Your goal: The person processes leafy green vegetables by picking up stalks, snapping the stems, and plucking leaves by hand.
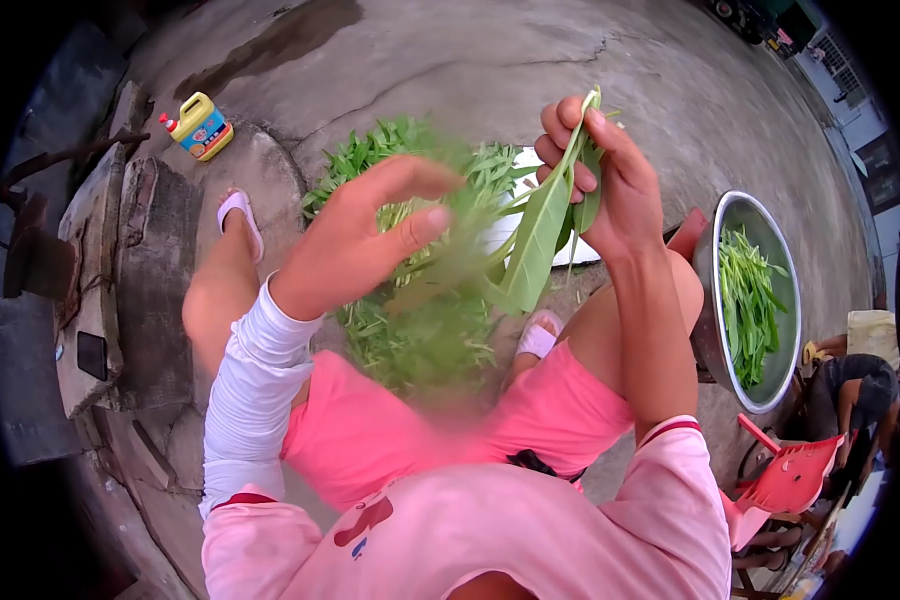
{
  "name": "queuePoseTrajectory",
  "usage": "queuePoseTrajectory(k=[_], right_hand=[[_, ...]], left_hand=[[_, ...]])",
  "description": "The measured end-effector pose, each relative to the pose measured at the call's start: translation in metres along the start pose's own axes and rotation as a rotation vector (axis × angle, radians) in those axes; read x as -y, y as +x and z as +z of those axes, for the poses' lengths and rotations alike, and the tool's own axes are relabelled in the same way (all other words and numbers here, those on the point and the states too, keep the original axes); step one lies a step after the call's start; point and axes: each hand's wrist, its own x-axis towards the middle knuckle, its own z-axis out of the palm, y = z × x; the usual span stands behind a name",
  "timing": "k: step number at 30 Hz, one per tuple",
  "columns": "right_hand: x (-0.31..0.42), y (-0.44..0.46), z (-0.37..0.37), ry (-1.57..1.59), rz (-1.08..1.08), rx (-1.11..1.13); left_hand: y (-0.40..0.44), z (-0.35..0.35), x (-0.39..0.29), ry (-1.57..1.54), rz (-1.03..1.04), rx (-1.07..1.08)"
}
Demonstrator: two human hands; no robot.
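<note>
My right hand [610,175], raised at right of centre, pinches the pale stem ends of a leafy green stalk [540,235], whose broad leaves hang down. My left hand [370,225] is at left of centre, thumb and fingers spread apart. A blurred green mass hangs beside and below it; whether the hand touches it I cannot tell. A heap of leafy greens [365,155] lies on the ground between my feet, with a white sheet or board [500,230] partly under it.
A metal basin [708,310] with cut greens [750,305] stands at the right. A yellow jug [202,128] is at the upper left, and a phone [92,355] lies on a stone ledge. A red chair [795,475] and a bent-over person [858,390] are at the lower right.
</note>
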Motion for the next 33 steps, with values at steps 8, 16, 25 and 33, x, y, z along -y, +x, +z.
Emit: queuePoseTrajectory(k=[8, 16, 25, 33], right_hand=[[-0.014, 0.004, 0.023, -0.121, 0.127, -0.211], [-0.018, 0.003, 0.018, -0.331, 0.13, -0.244], [-0.029, 0.0, 0.022, -0.649, 0.032, -0.406], [-0.021, -0.002, 0.008, -0.792, 0.099, -0.422]], left_hand=[[-0.001, 0.021, 0.007, -0.459, -0.288, 0.152], [0.005, 0.011, 0.01, -0.464, -0.21, -0.083], [0.009, 0.039, 0.023, -0.227, -0.092, -0.134], [0.013, 0.02, 0.022, -0.911, -0.441, 0.193]])
